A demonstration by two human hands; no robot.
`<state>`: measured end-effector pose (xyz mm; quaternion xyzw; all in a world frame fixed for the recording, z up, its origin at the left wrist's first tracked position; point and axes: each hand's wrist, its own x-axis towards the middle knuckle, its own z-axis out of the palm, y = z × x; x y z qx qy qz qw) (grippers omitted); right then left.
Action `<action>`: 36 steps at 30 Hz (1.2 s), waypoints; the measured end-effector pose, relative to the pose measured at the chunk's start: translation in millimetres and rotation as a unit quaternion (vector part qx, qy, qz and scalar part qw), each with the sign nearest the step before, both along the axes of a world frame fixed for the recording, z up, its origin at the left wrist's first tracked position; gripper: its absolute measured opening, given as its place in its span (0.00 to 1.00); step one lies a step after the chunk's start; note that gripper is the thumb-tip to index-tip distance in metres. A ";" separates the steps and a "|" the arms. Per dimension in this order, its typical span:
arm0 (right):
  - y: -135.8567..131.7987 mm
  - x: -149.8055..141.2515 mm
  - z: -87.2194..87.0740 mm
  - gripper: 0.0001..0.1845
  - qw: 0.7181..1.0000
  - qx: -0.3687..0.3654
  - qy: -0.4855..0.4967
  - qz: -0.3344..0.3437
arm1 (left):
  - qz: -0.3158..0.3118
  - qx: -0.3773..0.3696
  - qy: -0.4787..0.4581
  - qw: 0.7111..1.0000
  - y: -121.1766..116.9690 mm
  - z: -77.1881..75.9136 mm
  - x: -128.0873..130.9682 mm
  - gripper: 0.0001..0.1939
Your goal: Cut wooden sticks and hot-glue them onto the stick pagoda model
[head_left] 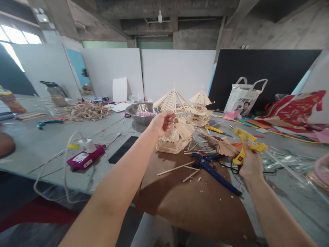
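Observation:
My left hand [162, 123] reaches over the front of a pagoda model [171, 145] built from thin wooden sticks. Its fingers are curled together at the level between the lower roof and the pointed top roof; whatever they pinch, if anything, is hidden. In my right hand [251, 165] is a yellow hot glue gun [250, 140], gripped by its handle, nozzle pointing up and left, with a red switch on the handle. A second, similar stick pagoda [199, 115] stands just behind and to the right. Loose wooden sticks [176, 168] lie on the brown board [200, 212] in front.
Blue-handled cutters [218, 176] and a yellow-handled tool [214, 129] lie by the models. Behind is a metal bowl [141, 118]; leftward, a stick pile [83, 110], a black phone-like slab [123, 150] and a purple power strip [86, 157]. A white bag [241, 97] stands right.

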<state>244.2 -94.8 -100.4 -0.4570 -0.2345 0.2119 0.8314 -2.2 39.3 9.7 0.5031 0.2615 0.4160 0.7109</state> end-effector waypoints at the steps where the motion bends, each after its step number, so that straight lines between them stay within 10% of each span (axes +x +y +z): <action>1: -0.3 -0.5 0.6 0.21 1.000 -0.002 0.002 -0.001 | 0.000 -0.001 0.000 1.000 0.0 0.3 -0.1 0.04; 36: 0.3 -1.1 1.1 0.24 1.000 -0.002 0.005 -0.001 | 0.009 -0.008 -0.010 1.000 -0.6 -0.9 2.2 0.04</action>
